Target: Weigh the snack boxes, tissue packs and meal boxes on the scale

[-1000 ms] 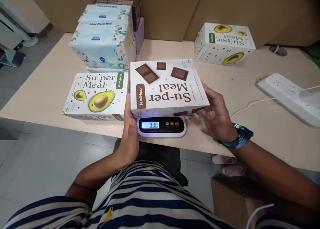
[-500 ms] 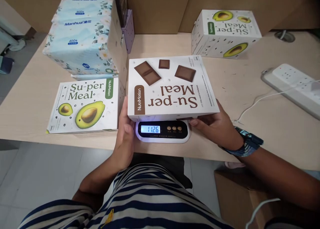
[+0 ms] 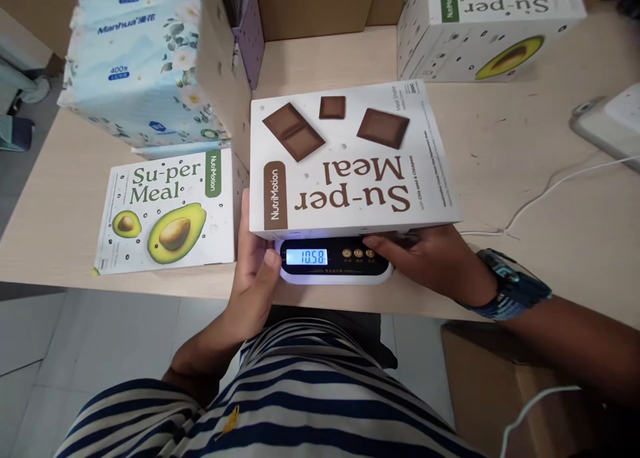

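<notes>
A white chocolate-print Su-per Meal box (image 3: 350,158) lies flat on a small digital scale (image 3: 335,261) at the table's near edge. The lit display reads 1058. My left hand (image 3: 253,265) presses against the box's near left corner, thumb curled at the scale's left end. My right hand (image 3: 430,258), with a blue watch on the wrist, grips the box's near right edge from below, fingers stretched across the scale's buttons.
An avocado Su-per Meal box (image 3: 167,208) lies left of the scale. Stacked tissue packs (image 3: 140,58) stand behind it. A second avocado box (image 3: 485,25) sits at the back right. A power strip (image 3: 613,121) and white cable (image 3: 540,198) lie right. A cardboard carton (image 3: 500,378) stands on the floor.
The box came down onto the scale; the display went from 0.00 to 1126 to 1058. My right hand slid under the box's near right edge. The camera moved closer.
</notes>
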